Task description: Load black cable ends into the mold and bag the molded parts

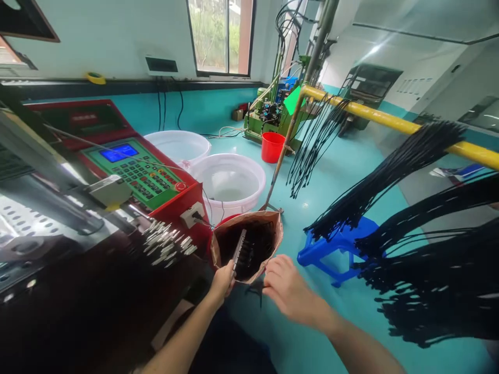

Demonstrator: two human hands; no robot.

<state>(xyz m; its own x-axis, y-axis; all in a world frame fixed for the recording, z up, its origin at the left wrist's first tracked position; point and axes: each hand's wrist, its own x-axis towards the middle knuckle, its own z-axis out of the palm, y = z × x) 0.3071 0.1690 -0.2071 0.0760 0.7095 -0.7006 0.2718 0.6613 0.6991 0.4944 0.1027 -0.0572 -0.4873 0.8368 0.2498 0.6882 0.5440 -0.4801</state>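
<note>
My left hand (223, 280) is closed around the lower end of a narrow metal strip (239, 249) with small notches along its edge. The strip tilts up over the mouth of a brown paper bag (277, 228), and dark pieces show along its right side. Black contents lie in the bag's shadowed inside. My right hand (290, 288) is beside the bag's front right rim, its fingers curled together. Whether it pinches the rim or some small item is hidden. A thin dark object shows below the bag, between the hands.
A red machine with a green keypad panel (144, 174) stands left, near a bundle of metal rods (166, 244). Behind the bag are white tubs (237, 179) and a red bucket (273, 147). Black cords hang from a yellow rail (382, 115) over a blue stool (325, 254).
</note>
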